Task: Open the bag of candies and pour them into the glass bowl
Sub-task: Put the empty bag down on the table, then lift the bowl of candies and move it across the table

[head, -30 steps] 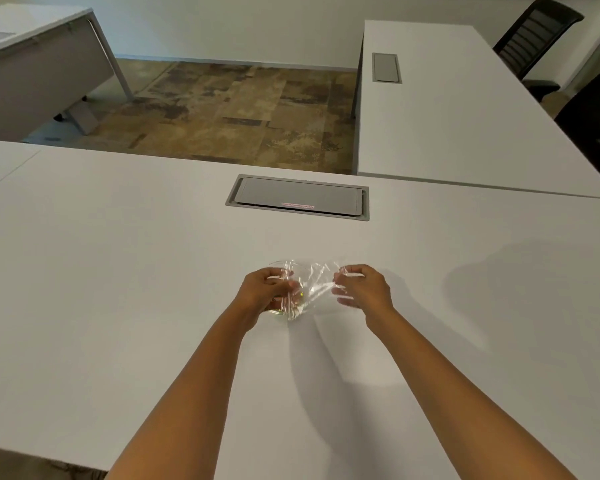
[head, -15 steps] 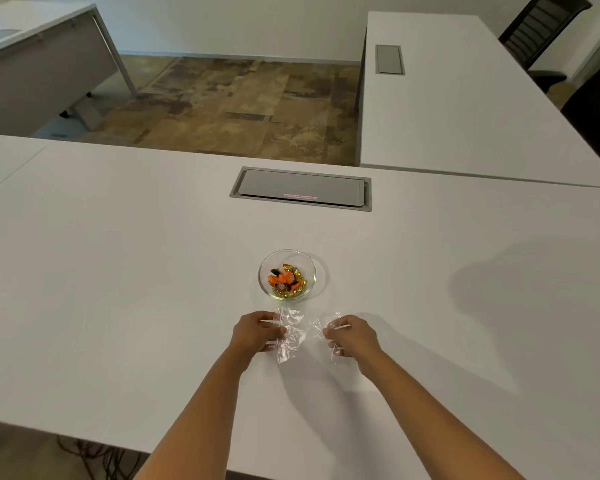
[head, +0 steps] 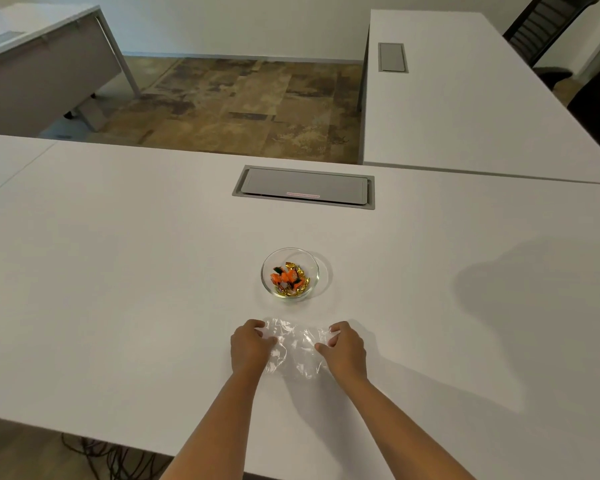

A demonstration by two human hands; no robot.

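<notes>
A small glass bowl [head: 313, 263] stands on the white table [head: 118, 289] and holds several orange and gold wrapped candies [head: 289, 278]. Just in front of it lies the clear plastic bag [head: 297, 351], flattened on the table, with no candy visible inside. My left hand [head: 249, 346] pinches the bag's left edge and my right hand [head: 346, 348] pinches its right edge. Both hands rest low on the tabletop, a short way nearer to me than the bowl.
A grey cable hatch [head: 303, 187] is set into the table beyond the bowl. A second white table [head: 465, 98] joins at the right, with a black chair [head: 548, 26] behind it. Another desk [head: 45, 64] stands far left. Cables hang below the near edge.
My hands drew the bag back from over the bowl toward me and lowered it flat onto the table. The bowl with candies came into view.
</notes>
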